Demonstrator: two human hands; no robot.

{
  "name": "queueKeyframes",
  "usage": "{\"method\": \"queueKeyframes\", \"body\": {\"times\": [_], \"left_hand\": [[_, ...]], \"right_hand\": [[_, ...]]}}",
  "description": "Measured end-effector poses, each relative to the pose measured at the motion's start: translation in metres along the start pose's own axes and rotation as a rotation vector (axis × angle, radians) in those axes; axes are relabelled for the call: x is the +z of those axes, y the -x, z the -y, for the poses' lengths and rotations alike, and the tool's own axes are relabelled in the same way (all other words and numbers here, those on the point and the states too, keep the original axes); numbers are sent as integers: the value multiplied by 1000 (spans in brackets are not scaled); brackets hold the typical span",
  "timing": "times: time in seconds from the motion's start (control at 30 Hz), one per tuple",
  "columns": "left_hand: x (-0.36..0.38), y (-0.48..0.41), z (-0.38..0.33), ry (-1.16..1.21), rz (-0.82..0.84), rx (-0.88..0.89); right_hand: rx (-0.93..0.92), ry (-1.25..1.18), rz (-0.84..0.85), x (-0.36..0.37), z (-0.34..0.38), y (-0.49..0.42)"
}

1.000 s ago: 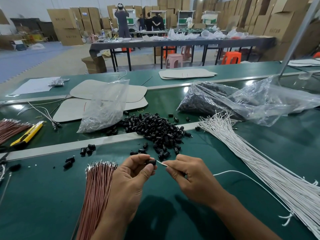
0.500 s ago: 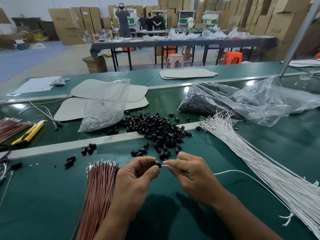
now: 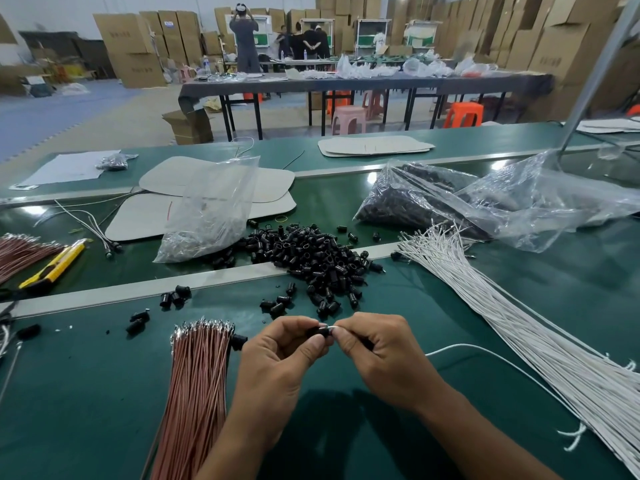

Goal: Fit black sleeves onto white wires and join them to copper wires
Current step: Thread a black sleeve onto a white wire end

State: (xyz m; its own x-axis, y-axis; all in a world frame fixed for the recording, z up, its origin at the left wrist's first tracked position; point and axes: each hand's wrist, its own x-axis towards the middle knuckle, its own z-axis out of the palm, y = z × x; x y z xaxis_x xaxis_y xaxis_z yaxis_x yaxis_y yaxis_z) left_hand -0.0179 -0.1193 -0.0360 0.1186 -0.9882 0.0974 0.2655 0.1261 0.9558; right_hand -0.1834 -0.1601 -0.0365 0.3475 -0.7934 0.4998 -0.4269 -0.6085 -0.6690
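My left hand pinches a small black sleeve between thumb and fingers. My right hand grips a white wire near its tip, which meets the sleeve; the wire trails off to the right across the green table. A bundle of copper wires lies left of my hands, metal tips pointing away. A heap of loose black sleeves sits just beyond my hands. A big fan of white wires spreads along the right.
Clear plastic bags with dark parts lie at the back right, another bag at centre left. A yellow utility knife and more copper wires lie far left. A metal strip crosses the green table.
My hands have come together: the gap between the white wire's tip and the black sleeve has closed, and both hands sit slightly lower in view.
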Motion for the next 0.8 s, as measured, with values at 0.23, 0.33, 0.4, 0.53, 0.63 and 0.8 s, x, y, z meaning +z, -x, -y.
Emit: {"method": "queueKeyframes", "body": {"times": [0.23, 0.33, 0.4, 0.53, 0.63, 0.8], "left_hand": [[0, 0, -1, -75, -41, 16], [1, 0, 0, -95, -56, -7], [-1, 0, 0, -90, -56, -24], [-5, -1, -4, -76, -54, -42], [-3, 0, -4, -54, -33, -62], [-2, 1, -2, -28, -37, -90]], "right_hand": [[-40, 31, 46, -1, -3, 0], [-65, 34, 123, 0, -4, 1], [-55, 16, 131, -2, -6, 0], [-21, -28, 16, -7, -4, -3], [-28, -24, -9, -7, -2, -3], [-49, -19, -9, -3, 0, -1]]}}
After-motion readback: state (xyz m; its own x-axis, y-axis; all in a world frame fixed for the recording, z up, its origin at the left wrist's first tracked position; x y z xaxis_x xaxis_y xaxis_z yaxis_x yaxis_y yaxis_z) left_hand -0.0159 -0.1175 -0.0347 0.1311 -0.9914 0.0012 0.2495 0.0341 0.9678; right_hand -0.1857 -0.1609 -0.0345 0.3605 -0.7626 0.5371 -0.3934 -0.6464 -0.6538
